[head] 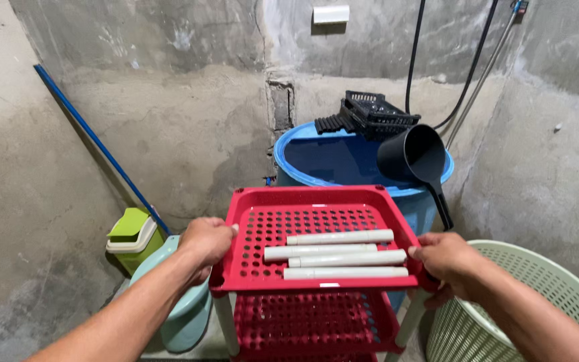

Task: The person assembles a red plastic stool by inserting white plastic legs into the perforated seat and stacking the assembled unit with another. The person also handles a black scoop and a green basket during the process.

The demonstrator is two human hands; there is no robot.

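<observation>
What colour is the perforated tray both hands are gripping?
Red tray, with white tubes lying on it; the head view shows it best.

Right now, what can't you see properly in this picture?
- Lower shelves of the red rack: mostly hidden under the top tray and cut off by the bottom edge.
- Right hand: its fingers curl under the tray corner, out of sight.
- Inside the blue barrel: too dark to tell what it holds.
- Green basket: cut off at the bottom edge, partly behind the right arm.
</observation>
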